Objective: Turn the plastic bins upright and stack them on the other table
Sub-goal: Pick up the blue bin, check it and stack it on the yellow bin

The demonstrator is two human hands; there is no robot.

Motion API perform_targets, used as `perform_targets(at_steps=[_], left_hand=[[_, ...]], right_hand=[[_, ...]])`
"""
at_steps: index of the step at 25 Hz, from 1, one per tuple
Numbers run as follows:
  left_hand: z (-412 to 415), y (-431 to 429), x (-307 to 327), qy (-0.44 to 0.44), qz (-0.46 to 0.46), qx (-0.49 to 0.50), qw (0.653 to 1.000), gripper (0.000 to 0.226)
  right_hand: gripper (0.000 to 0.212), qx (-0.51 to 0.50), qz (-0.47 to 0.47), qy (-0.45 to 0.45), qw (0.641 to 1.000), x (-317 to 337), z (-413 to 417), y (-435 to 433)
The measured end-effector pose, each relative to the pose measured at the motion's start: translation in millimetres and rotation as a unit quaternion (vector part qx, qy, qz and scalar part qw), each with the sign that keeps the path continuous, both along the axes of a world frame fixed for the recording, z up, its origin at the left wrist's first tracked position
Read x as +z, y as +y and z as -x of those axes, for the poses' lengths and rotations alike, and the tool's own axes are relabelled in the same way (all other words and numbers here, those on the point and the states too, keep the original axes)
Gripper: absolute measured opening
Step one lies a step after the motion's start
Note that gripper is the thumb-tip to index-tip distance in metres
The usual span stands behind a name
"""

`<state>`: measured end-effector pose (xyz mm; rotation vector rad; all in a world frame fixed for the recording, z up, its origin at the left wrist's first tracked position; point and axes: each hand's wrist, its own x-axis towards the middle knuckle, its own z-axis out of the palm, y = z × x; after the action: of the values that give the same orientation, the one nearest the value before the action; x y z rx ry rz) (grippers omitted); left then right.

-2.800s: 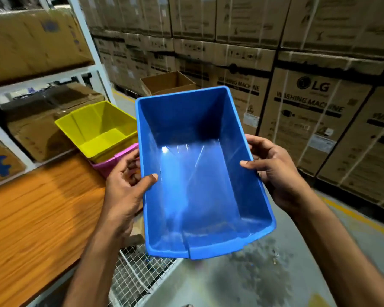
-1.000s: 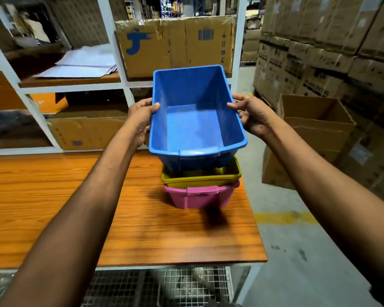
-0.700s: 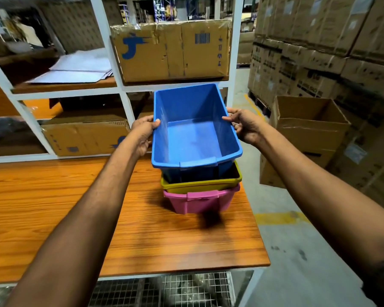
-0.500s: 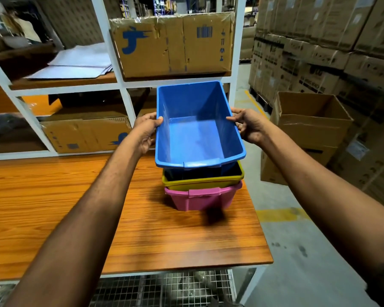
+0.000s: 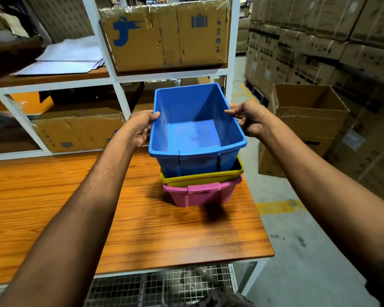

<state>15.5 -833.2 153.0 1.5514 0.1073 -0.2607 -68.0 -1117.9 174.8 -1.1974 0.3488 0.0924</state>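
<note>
Wall of stacked cartons point(image 5: 319, 41) far right; white shelf rack point(image 5: 118, 80) directly behind the tabletop point(image 5: 131, 229), no gap visible between them. Tabletop: broad bare wood left of and in front of the bins; its right edge drops to concrete floor point(image 5: 297, 251). Open cardboard box point(image 5: 308, 120) on the floor, an aisle of floor between it and the table edge.

Bins stand at the back right of the tabletop, close to the right edge. Blue bin point(image 5: 193, 136) upright, mouth up, base sunk into the yellow bin point(image 5: 200, 177), rim well above the yellow rim. Yellow bin nested in the pink bin point(image 5: 200, 194), rims nearly touching.

Left hand point(image 5: 140, 127) grips the blue bin's left rim, thumb hooked inside, fingers point(image 5: 142, 138) curled on the outer wall. Right hand point(image 5: 249, 121) holds the right rim likewise.
</note>
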Motion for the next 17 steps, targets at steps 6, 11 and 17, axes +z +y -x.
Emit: perform_targets(at_steps=[6, 11, 17], left_hand=[[5.5, 0.2, 14.0, 0.087, -0.010, -0.016, 0.996, 0.001], [4.0, 4.9, 25.0, 0.122, 0.001, -0.046, 0.992, 0.006], [6.8, 13.6, 32.5, 0.145, 0.013, -0.082, 0.986, 0.016]], right_hand=[[0.017, -0.003, -0.017, 0.068, 0.998, 6.5, -2.9, -5.9], [0.028, 0.032, 0.055, 0.118, 0.991, 17.2, -5.7, -13.0], [0.026, 0.072, 0.083, 0.137, 0.984, 25.0, -2.2, -12.1]])
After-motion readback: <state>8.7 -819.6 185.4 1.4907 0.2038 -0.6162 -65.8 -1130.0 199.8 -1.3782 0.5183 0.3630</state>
